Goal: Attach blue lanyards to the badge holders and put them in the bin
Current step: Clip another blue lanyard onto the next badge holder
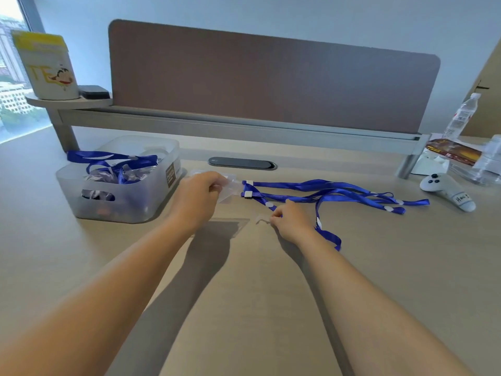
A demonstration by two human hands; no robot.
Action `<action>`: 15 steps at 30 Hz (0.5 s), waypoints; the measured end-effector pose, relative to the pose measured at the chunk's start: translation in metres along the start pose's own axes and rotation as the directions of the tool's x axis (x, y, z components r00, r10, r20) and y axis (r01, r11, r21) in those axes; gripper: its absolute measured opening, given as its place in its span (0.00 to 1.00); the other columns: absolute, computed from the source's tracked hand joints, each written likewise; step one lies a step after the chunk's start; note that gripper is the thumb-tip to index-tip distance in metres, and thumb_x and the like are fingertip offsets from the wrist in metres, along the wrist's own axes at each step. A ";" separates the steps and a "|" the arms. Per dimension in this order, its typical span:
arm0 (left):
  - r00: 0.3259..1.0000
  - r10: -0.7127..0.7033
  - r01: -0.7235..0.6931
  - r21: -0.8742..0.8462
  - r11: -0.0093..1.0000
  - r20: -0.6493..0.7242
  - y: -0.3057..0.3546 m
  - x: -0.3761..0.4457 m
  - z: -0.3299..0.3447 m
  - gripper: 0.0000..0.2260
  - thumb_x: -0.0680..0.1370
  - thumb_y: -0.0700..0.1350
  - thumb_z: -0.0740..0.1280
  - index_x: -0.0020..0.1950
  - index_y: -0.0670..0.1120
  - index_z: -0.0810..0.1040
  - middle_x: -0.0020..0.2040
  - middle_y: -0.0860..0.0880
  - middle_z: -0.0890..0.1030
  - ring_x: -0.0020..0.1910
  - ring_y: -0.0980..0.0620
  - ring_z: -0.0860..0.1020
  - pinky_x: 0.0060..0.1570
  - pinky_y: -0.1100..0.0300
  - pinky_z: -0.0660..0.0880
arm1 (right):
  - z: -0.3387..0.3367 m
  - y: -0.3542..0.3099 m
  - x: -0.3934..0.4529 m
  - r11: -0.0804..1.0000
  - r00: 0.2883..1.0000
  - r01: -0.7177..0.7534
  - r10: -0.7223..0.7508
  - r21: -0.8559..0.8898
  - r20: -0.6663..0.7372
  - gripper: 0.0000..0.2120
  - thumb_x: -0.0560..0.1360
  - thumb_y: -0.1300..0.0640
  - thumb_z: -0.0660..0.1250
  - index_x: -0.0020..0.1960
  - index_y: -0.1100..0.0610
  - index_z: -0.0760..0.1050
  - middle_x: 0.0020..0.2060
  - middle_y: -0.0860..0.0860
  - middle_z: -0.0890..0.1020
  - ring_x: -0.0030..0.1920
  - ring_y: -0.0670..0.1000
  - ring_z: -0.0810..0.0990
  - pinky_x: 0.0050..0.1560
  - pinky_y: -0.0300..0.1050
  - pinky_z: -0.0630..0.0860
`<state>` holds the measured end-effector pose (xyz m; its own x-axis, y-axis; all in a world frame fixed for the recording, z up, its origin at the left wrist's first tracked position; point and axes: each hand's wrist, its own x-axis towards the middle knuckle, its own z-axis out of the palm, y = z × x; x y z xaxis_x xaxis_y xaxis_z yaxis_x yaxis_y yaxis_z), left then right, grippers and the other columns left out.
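Seemingly mid-assembly, a person reached both bare arms out over a pale wood-grain table (271,308). The left hand (199,198) had its fingers curled round a clear, soft plastic badge holder (230,189), lifted just off the table beside the bin, probably to keep its slot steady and facing the lanyards. The right hand (291,219) pinched, between thumb and fingertips, the small translucent clip end (261,219) of one blue ribbon lanyard, low against the table; it looked placed to be brought across to the holder. A loose bundle of blue ribbon lanyards (339,194) with white tabs lay spread to the right of the hands, near enough to draw from one at a time. A frosted, translucent plastic bin (151,202) with a cut-out handle stood just left of the left hand, already holding several blue lanyards with badge holders, so finished pieces needed only a short move. A second clear holder (225,226) seemed to lie flat between the forearms, though its outline was faint. A white game controller (447,189) rested far right.
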<state>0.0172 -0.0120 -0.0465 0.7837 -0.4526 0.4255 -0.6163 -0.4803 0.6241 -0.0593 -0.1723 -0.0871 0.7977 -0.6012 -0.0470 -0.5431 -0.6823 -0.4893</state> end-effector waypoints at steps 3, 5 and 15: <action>0.999 -0.040 0.040 -0.046 0.998 -0.007 -0.002 0.010 0.003 0.12 0.78 0.37 0.59 0.58 0.41 0.77 0.57 0.43 0.80 0.50 0.52 0.73 0.52 0.63 0.67 | 0.007 0.000 0.016 0.995 1.000 -0.025 0.023 -0.100 -0.020 0.11 0.77 0.59 0.60 0.54 0.61 0.78 0.52 0.56 0.81 0.52 0.55 0.79 0.53 0.47 0.77; 0.999 -0.054 0.054 -0.042 0.998 0.002 -0.005 0.012 0.004 0.11 0.78 0.38 0.60 0.57 0.41 0.77 0.57 0.43 0.80 0.49 0.52 0.72 0.52 0.63 0.67 | 0.008 0.000 0.022 0.988 1.000 -0.021 0.018 -0.152 -0.022 0.09 0.77 0.59 0.61 0.53 0.62 0.76 0.45 0.56 0.81 0.47 0.54 0.79 0.50 0.46 0.77; 0.993 -0.101 0.099 0.045 0.994 0.060 0.001 -0.007 -0.004 0.12 0.78 0.40 0.59 0.58 0.39 0.77 0.58 0.40 0.79 0.58 0.43 0.74 0.61 0.53 0.69 | -0.020 -0.013 -0.005 0.974 0.952 -0.182 0.209 -0.134 0.224 0.09 0.72 0.66 0.64 0.37 0.61 0.66 0.31 0.54 0.69 0.36 0.50 0.71 0.39 0.41 0.69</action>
<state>0.0114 -0.0064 -0.0463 0.8359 -0.4459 0.3201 -0.5389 -0.5560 0.6328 -0.0617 -0.1686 -0.0626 0.7049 -0.6216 -0.3417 -0.7093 -0.6113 -0.3512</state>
